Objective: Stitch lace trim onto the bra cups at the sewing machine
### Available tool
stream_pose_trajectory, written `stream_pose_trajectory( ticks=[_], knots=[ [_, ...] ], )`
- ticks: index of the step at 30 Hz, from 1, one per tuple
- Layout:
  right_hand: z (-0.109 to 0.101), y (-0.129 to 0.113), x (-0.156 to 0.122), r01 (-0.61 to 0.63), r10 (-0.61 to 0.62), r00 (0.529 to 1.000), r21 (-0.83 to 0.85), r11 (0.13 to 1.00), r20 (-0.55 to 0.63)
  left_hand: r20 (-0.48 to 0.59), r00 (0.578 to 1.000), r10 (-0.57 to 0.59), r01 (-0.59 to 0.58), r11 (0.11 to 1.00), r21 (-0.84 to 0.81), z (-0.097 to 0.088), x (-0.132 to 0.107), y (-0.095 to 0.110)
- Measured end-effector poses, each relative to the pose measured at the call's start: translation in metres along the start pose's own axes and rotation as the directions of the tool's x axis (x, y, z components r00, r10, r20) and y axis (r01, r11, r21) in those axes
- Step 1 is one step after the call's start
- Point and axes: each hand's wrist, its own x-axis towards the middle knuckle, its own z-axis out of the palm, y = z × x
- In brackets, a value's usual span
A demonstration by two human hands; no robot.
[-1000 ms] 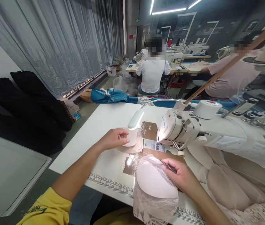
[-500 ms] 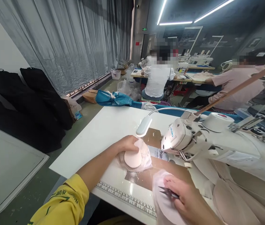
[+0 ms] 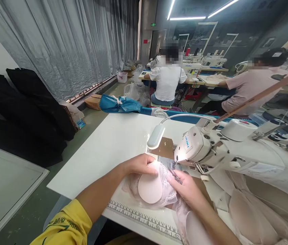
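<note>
My left hand [image 3: 139, 164] pinches the upper edge of a pale pink padded bra cup [image 3: 150, 189], thumb on top. White lace [image 3: 168, 190] runs along the cup's right side. My right hand [image 3: 190, 189] is closed on small dark thread snips [image 3: 175, 175], their points toward the lace and the cup's top; whether they touch cannot be made out. Its fingertips lie against the lace edge. Another cup [image 3: 197, 228] of the same pink lies below my right forearm, partly hidden by it. The white sewing machine's head [image 3: 191, 144] stands just beyond my right hand.
A lamp [image 3: 156, 136] on a bent neck hangs over the white table [image 3: 118, 136]. A printed ruler [image 3: 144, 220] runs along the near edge. More pink pieces [image 3: 253, 211] are heaped at right. Ahead, two people sit at other machines; a blue bundle [image 3: 119, 103] lies beyond the table.
My right hand has moved up and left with the snips, from the near cup to the lace beside my left hand. The left-held cup has come slightly nearer. The view has shifted a little.
</note>
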Motion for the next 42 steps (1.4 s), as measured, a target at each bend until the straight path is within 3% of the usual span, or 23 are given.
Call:
stream_pose_trajectory(
  ticks=[4,8,14,19,27,34,42],
  knots=[
    [-0.003,0.005,-0.002,0.001,0.000,0.995,-0.003,1.000,0.100,0.037,0.999,0.019,-0.018,0.999,-0.045,-0.007,-0.004,0.003],
    [-0.002,0.008,0.003,0.029,-0.032,0.998,-0.059,0.998,-0.050,0.037,0.999,0.025,-0.024,1.000,-0.007,-0.002,-0.002,0.005],
    [0.007,0.001,0.005,0.109,-0.113,0.992,-0.076,0.991,-0.049,-0.026,0.995,0.097,-0.096,0.995,0.032,0.012,0.001,0.007],
    [0.007,0.005,0.002,0.157,-0.158,0.984,-0.020,0.987,-0.082,0.010,0.999,0.053,-0.054,0.996,0.074,0.018,0.002,0.005],
    [-0.008,0.019,-0.004,0.035,-0.027,0.996,0.098,0.995,-0.084,0.005,1.000,0.013,-0.013,0.997,-0.072,0.020,0.005,0.001],
    [-0.004,0.013,-0.004,0.075,-0.075,0.997,0.072,0.995,-0.002,0.008,1.000,-0.005,0.006,0.980,-0.200,0.025,0.008,-0.004],
    [0.001,0.008,-0.005,0.112,-0.110,0.993,0.045,0.993,-0.042,0.044,0.999,-0.011,0.020,0.976,-0.218,0.027,0.006,0.003]
  ],
)
